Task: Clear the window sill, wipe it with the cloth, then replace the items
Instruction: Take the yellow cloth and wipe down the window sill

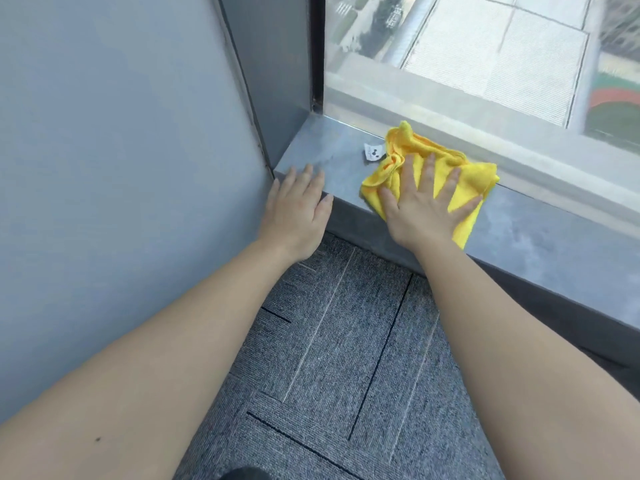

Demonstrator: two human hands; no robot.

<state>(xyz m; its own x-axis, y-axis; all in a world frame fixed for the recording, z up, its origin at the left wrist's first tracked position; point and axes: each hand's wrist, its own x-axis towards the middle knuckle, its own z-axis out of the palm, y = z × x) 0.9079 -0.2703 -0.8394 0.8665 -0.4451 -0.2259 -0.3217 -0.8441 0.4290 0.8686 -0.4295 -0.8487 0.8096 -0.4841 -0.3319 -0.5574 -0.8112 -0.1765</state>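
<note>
Your right hand (424,206) lies flat on the crumpled bright yellow microfibre cloth (440,168), palm down, with its fingers (427,171) spread wide and straight; nothing is gripped, the cloth is only pressed under the palm and fingertips against the grey stone window sill (540,237); the cloth bunches up beyond your fingertips toward the glass, and one edge hangs a little over the sill's front lip below your little finger; a small white care tag (374,152) sticks out from the cloth's left side and rests on the sill, just beside your index finger but not under it.

Your left hand (298,209) rests at the left end of the sill, near the corner where the pale grey wall (121,133) meets it; its fingers are loosely extended and close together, the tips touching the sill's surface and the palm hanging past the front edge; it has hold of nothing, and it sits apart from the cloth with bare sill between them.

The cloth sits near the left part of the sill, close to the dark window frame (317,53) and touching the base of the window pane (485,46); below both forearms runs grey patterned carpet tile (346,358).
</note>
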